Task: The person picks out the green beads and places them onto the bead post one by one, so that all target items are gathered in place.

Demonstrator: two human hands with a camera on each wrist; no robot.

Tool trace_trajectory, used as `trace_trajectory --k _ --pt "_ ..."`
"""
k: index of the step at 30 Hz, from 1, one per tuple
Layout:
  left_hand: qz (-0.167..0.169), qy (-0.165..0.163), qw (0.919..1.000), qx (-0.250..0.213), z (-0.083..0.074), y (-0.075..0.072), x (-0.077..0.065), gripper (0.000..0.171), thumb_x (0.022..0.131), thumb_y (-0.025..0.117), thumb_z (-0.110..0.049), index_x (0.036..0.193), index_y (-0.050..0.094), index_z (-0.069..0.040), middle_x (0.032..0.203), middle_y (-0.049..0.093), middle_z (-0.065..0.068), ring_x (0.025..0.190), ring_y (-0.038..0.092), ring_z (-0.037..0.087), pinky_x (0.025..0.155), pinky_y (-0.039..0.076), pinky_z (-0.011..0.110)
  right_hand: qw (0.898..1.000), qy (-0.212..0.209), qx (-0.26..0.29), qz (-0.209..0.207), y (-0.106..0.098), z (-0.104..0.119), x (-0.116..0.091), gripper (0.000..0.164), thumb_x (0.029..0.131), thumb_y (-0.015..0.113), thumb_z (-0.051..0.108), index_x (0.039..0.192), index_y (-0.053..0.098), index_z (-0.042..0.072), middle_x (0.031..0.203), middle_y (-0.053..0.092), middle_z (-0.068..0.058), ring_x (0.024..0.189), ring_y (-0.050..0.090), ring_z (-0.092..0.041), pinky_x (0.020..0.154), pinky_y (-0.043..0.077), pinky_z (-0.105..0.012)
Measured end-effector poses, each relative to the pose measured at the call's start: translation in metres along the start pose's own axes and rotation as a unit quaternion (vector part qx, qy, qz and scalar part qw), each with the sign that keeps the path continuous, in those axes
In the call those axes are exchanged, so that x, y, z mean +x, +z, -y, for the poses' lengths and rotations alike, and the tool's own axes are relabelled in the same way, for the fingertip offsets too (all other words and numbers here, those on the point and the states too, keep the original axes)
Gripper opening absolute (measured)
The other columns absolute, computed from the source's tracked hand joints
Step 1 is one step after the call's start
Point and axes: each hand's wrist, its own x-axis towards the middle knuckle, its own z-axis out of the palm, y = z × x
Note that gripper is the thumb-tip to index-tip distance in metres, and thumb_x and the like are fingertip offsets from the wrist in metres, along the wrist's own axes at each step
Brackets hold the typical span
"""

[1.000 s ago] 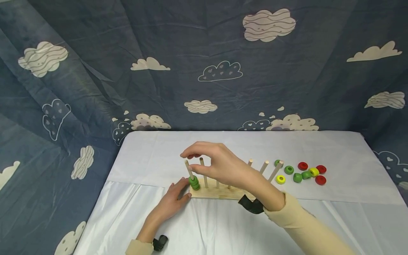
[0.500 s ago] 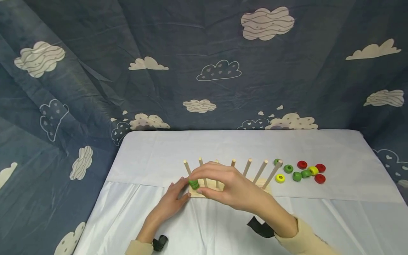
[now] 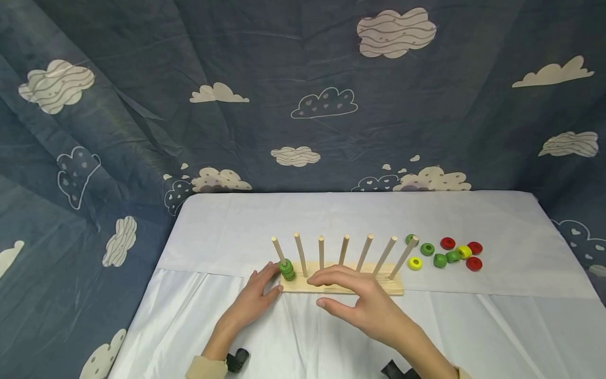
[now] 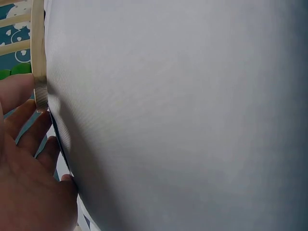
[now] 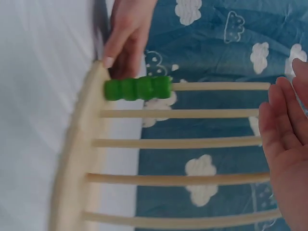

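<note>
A wooden board with pegs (image 3: 393, 285) lies on the white-covered table, its pegs standing upright in a row. Several green beads (image 3: 286, 270) are stacked on its leftmost peg; the right wrist view shows this green bead stack (image 5: 137, 88) against the base. My left hand (image 3: 255, 296) holds the board's left end, thumb at the front corner and fingers round behind. In the left wrist view that hand (image 4: 31, 168) reaches the board's end (image 4: 40, 86). My right hand (image 3: 362, 302) is in front of the board's middle, thumb and fingers apart with nothing between them.
To the right of the board lie loose beads: several green beads (image 3: 440, 260), red beads (image 3: 474, 263) and yellow beads (image 3: 415, 263). A dark blue curtain (image 3: 265, 126) with cloud prints hangs behind and left of the table. Black straps (image 3: 238, 360) are at the wrists.
My right hand has come down from the top of the leftmost peg past the green bead stack, then drawn back to the right and nearer. The left hand stays at the board's end.
</note>
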Motion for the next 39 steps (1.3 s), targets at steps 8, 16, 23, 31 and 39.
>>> trace_trajectory --k 8,16,23,31,39 --pt "0.001 0.000 1.0000 -0.005 0.000 0.000 0.001 0.053 0.099 0.060 -0.026 0.149 0.043 -0.016 0.153 0.041 0.002 0.147 0.022 0.019 0.120 0.006 0.048 0.998 0.039 -0.014 -0.055 0.003 -0.016 -0.032 0.034 0.087 0.076 0.009 0.119 0.068 0.016 0.116 0.067 0.002 0.106 0.063 -0.015 0.087 0.054 -0.030" --pt "0.000 0.002 1.0000 -0.005 0.000 0.001 0.001 0.053 0.099 0.059 -0.026 0.149 0.043 -0.016 0.152 0.042 0.002 0.147 0.022 0.019 0.120 0.006 0.048 0.990 0.081 -0.019 -0.118 0.003 -0.032 -0.067 0.040 0.084 0.076 -0.002 0.120 0.067 0.012 0.114 0.068 -0.002 0.101 0.063 -0.017 0.087 0.052 -0.024" --pt "-0.002 0.013 0.9999 -0.007 0.001 0.000 0.000 0.052 0.100 0.059 -0.026 0.148 0.044 -0.013 0.152 0.042 0.004 0.146 0.023 0.024 0.119 0.007 0.051 0.974 0.158 -0.044 -0.155 -0.004 -0.037 -0.088 0.035 0.087 0.075 0.006 0.121 0.067 0.015 0.115 0.067 0.005 0.103 0.063 -0.012 0.085 0.052 -0.022" --pt "-0.008 0.018 0.9998 -0.010 0.003 0.001 0.001 0.051 0.100 0.059 -0.025 0.147 0.045 -0.012 0.151 0.042 0.008 0.146 0.025 0.026 0.119 0.008 0.052 0.951 0.218 -0.075 -0.207 -0.017 -0.047 -0.101 0.041 0.084 0.075 -0.003 0.119 0.067 0.015 0.115 0.066 0.004 0.099 0.063 -0.012 0.087 0.050 -0.016" --pt "-0.003 0.005 1.0000 -0.006 0.004 0.003 0.000 0.052 0.099 0.060 -0.026 0.148 0.045 -0.014 0.152 0.041 0.004 0.146 0.023 0.020 0.120 0.006 0.047 0.943 0.224 -0.067 -0.238 -0.034 -0.066 -0.117 0.040 0.085 0.074 -0.005 0.121 0.067 0.011 0.117 0.066 -0.005 0.096 0.064 -0.013 0.088 0.049 -0.016"
